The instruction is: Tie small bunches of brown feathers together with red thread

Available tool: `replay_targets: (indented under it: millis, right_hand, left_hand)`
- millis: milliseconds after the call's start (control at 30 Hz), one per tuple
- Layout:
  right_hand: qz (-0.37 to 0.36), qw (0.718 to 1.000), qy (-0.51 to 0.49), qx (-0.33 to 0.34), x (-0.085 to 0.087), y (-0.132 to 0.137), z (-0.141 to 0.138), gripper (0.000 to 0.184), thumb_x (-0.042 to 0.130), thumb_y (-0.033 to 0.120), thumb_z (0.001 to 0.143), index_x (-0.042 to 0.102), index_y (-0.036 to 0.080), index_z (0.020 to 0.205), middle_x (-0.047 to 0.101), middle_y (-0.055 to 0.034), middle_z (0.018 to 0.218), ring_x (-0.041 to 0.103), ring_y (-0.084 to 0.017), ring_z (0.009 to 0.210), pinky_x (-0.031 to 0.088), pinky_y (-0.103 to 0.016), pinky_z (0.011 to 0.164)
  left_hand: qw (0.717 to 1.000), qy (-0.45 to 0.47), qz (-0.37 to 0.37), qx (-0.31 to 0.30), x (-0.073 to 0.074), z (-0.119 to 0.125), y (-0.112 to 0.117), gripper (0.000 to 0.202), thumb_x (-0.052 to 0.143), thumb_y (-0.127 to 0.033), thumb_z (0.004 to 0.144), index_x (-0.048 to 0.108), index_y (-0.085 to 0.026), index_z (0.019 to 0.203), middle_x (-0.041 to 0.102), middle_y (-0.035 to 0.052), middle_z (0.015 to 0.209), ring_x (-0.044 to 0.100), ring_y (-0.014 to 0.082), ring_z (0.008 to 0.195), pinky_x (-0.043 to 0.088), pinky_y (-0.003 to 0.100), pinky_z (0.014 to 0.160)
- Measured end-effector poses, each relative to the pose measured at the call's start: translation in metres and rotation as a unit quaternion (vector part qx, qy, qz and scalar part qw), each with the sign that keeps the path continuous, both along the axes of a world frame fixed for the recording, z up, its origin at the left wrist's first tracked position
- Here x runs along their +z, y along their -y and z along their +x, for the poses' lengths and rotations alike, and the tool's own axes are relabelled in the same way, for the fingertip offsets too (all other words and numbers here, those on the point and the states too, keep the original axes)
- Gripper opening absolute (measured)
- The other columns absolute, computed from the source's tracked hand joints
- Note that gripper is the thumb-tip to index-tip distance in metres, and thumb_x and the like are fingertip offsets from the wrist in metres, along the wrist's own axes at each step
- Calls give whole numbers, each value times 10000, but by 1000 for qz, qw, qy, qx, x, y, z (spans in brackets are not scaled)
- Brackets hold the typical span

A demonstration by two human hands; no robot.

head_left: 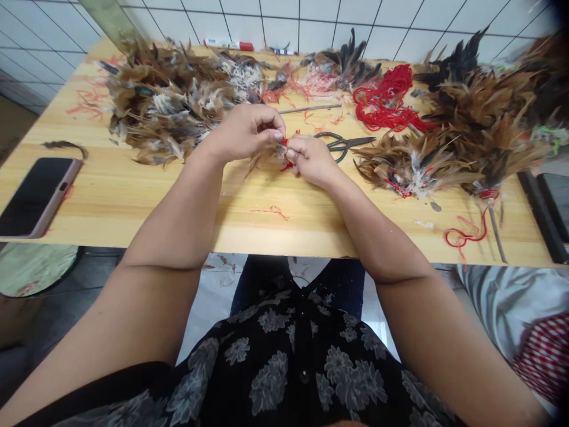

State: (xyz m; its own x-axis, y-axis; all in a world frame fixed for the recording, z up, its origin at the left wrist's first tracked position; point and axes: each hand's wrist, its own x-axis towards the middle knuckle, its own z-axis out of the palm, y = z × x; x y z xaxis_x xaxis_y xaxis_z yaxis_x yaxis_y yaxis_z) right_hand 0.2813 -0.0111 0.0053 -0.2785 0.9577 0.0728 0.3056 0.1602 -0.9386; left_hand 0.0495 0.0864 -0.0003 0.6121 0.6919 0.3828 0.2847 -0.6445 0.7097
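My left hand and my right hand meet over the middle of the table, fingertips almost touching. Both are closed in a pinch. Between them is a small brown feather bunch, its tips pointing left below my left hand. My right fingers grip its quill end. Red yarn shows at my left fingertips, and a bit of it hangs under my right fingers. Exactly how it runs round the quills is hidden. Just beyond my right hand lie dark-handled scissors, with a thin stick farther back.
A large brown feather heap covers the back left. Red yarn skein lies at the back; feather bundles fill the right. A phone rests near the left edge, a marker by the tiled wall. Yarn scraps lie in front.
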Motion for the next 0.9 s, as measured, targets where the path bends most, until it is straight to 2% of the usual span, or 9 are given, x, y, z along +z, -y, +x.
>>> replay_targets:
  millis: [67, 133, 200, 267, 333, 433, 600, 700, 900]
  right_hand:
    - [-66, 991, -115, 7, 1, 1, -1, 378, 815, 218, 1149, 597, 243, 841, 637, 9, 866, 635, -130, 780, 452, -231, 661]
    - [-108, 973, -204, -7, 5, 3, -2, 355, 816, 307, 1190, 600, 252, 913, 665, 34, 878, 593, -85, 695, 388, -189, 585]
    - [-139, 953, -265, -44, 11, 6, -3, 360, 820, 311, 1194, 568, 258, 943, 680, 54, 887, 558, -59, 654, 372, -161, 560]
    - [-169, 936, -294, -93, 18, 8, -5, 356, 795, 258, 1193, 536, 262, 948, 676, 69, 871, 521, -52, 625, 370, -149, 548]
    - [-197, 923, -304, -127, 24, 10, -8, 347, 762, 200, 1186, 521, 262, 945, 661, 78, 842, 487, -56, 606, 352, -149, 532]
    - [-231, 906, -327, -138, 29, 13, -12, 379, 712, 137, 1185, 479, 253, 909, 627, 88, 812, 449, -47, 580, 311, -149, 522]
    - [-270, 888, -349, -128, 31, 16, -16, 410, 700, 163, 1215, 445, 262, 911, 547, 108, 766, 431, -41, 556, 296, -144, 532]
    - [-287, 881, -353, -127, 30, 17, -17, 380, 722, 172, 1204, 474, 268, 933, 518, 117, 724, 445, -56, 548, 311, -146, 530]
    - [-304, 880, -349, -107, 28, 17, -17, 376, 723, 100, 1153, 478, 252, 911, 553, 105, 743, 446, -49, 548, 283, -128, 517]
  left_hand:
    - [997, 41, -61, -34, -4, 0, -2, 639, 991, -922, 920, 788, -317, 924, 810, 79, 917, 717, 332, 937, 694, 654, 1044]
    - [994, 66, -87, -27, -6, 6, 3, 736, 1010, -1000, 888, 766, -306, 912, 795, 78, 898, 736, 343, 1008, 696, 608, 1040]
    - [994, 71, -80, 23, -5, 17, 13, 670, 988, -912, 970, 736, -293, 915, 757, 71, 859, 769, 354, 1030, 686, 549, 981]
    - [993, 72, -50, 80, -1, 27, 25, 519, 944, -743, 1055, 718, -291, 935, 740, 74, 872, 796, 364, 1045, 677, 513, 947]
    - [992, 64, -4, 112, 4, 35, 34, 407, 922, -606, 1072, 706, -295, 922, 751, 86, 923, 805, 367, 1086, 686, 499, 977]
    - [990, 53, 41, 124, 9, 41, 42, 365, 918, -499, 1065, 683, -295, 873, 791, 111, 1028, 808, 372, 1159, 703, 514, 1065]
    - [989, 63, 41, 124, 10, 49, 50, 395, 940, -451, 1084, 658, -286, 863, 823, 115, 1078, 831, 383, 1234, 710, 570, 1165]
    - [992, 76, 0, 100, 9, 53, 53, 379, 939, -471, 1109, 672, -272, 930, 825, 108, 1094, 860, 353, 1144, 733, 548, 1091]
    - [989, 94, -77, 80, 4, 51, 46, 389, 901, -549, 1182, 670, -258, 1067, 785, 74, 1039, 878, 318, 1008, 741, 492, 941]
